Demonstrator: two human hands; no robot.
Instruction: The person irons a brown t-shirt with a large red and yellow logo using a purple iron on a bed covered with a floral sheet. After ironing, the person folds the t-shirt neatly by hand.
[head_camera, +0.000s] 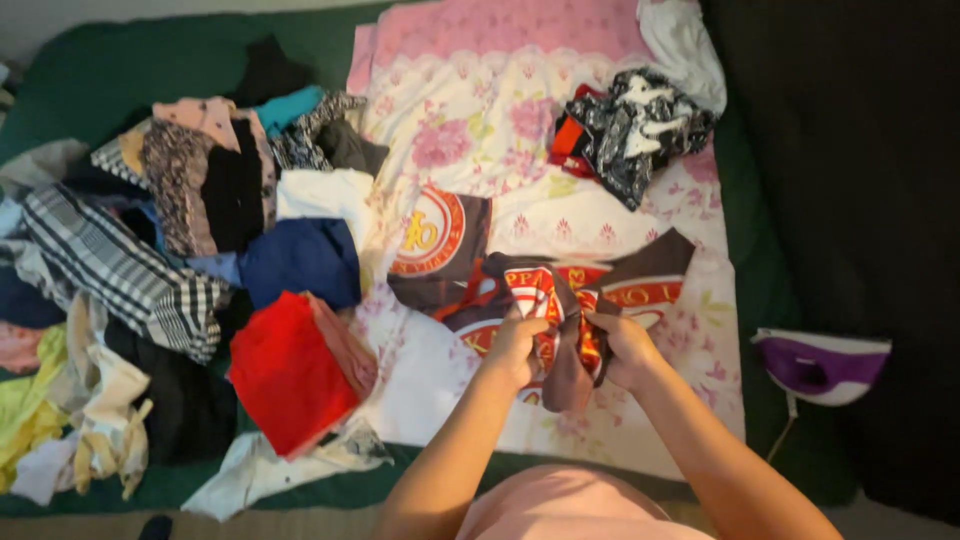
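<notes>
In the head view, a dark brown cloth with red and white round emblems (520, 290) is spread at the centre of the frame on a pink flowered sheet (470, 110). Its bunched lower edge is gripped by the left hand (517, 345) and the right hand (622, 348), both closed on the fabric. A pile of mixed clothes (190, 260) is heaped at the left. A purple and white iron (820, 365) is seen at the right.

Dark brown printed cloth garment with red and cream emblems (560, 300): soft, matt, creased. Pink floral cotton-like bed sheet (480, 110): matt, lightly wrinkled. Folded red cloth piece (285, 375): matt, smooth weave. Purple and white plastic iron (820, 365): smooth, faintly glossy.
</notes>
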